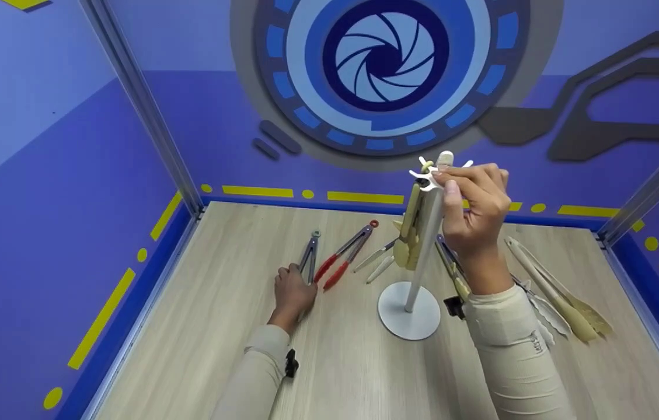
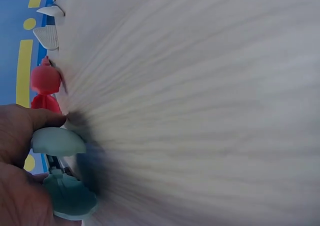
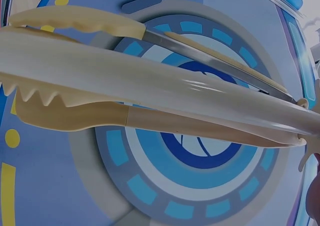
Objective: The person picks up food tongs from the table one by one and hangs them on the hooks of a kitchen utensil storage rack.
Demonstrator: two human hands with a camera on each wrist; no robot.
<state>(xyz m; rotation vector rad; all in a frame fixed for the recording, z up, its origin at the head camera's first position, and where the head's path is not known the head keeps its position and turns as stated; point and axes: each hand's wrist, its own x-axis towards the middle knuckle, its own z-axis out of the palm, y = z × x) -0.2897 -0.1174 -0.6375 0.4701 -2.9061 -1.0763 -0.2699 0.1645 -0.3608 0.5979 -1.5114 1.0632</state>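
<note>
My left hand (image 1: 295, 291) grips a pair of tongs with pale green tips (image 2: 59, 142), low over the tabletop; the handle end (image 1: 308, 254) points away from me. At the top of a white utensil stand (image 1: 422, 256), my right hand (image 1: 478, 201) pinches the hooked crown (image 1: 427, 176) between thumb and fingers. From the hooks hang beige tongs (image 3: 200, 127) and cream-tipped tongs with steel arms (image 3: 200, 53), side by side along the post. The stand's round base (image 1: 393, 318) sits on the table. Part of the crown is hidden behind my right fingers.
Red-tipped tongs (image 1: 345, 256) lie right of my left hand. More tongs (image 1: 382, 259) lie behind the stand. To the right are beige tongs (image 1: 562, 291) and others partly covered by my right arm. Patterned blue walls (image 1: 189, 116) enclose the wooden table (image 1: 189, 350).
</note>
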